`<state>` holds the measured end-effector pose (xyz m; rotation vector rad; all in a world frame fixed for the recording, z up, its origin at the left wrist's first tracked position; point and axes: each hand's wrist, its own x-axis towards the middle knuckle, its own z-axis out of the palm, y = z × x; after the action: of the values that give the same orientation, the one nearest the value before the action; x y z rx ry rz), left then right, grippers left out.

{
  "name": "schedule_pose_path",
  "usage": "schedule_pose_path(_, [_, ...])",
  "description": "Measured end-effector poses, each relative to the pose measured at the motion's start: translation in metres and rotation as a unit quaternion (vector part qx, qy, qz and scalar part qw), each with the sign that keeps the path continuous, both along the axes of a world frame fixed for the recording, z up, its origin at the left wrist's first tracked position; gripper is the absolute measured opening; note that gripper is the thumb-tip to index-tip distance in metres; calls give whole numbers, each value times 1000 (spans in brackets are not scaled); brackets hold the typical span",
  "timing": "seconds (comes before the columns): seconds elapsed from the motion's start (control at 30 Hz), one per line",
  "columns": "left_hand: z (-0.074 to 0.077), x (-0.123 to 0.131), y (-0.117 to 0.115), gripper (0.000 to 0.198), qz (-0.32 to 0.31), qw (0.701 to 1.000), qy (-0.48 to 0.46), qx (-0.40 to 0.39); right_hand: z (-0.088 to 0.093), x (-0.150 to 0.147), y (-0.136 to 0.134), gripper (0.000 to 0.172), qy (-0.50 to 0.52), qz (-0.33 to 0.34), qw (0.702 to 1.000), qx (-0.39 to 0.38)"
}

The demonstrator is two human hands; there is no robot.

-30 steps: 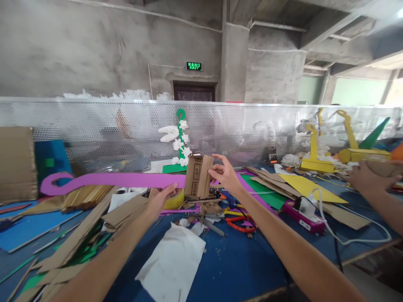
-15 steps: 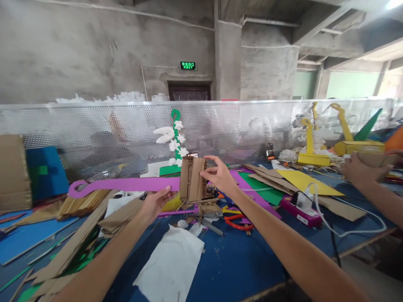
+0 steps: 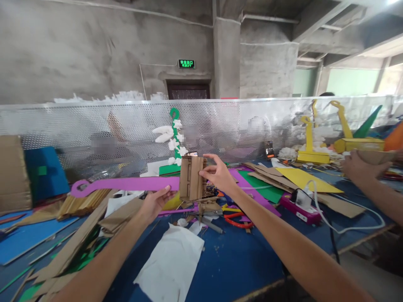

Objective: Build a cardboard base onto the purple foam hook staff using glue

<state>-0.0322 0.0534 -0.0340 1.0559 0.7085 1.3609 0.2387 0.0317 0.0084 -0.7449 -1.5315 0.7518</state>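
My left hand (image 3: pixel 158 200) pinches a long purple strip (image 3: pixel 126 184) near its right end, thumb on the near face. The strip lies level and has a hooked loop at its far left. At its right end is a brown cardboard block (image 3: pixel 189 178) of layered pieces. My right hand (image 3: pixel 218 175) grips the block's right side between thumb and fingers. Whether strip and block are joined cannot be seen. Below the block lie scraps, red-handled pliers (image 3: pixel 237 220) and a grey pen-like tool (image 3: pixel 212 225).
White paper (image 3: pixel 173 262) lies in front on the blue table. Cardboard strips (image 3: pixel 72 235) cover the left; a purple power strip (image 3: pixel 300 209) with a white cable sits right. Behind stand a green hooked piece with white flowers (image 3: pixel 173 144) and a perforated metal screen (image 3: pixel 214 117). Another person's hands (image 3: pixel 362 167) work at right.
Both hands keep the same hold on the purple strip and cardboard block. The whole view has shifted very slightly. The top of a head now shows above the screen at right.
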Motion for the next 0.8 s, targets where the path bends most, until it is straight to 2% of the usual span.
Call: schedule_pose_path(0.8, [3, 2, -3, 13, -6, 1000, -9, -13, -1, -1, -1, 62, -6, 2, 1000, -3])
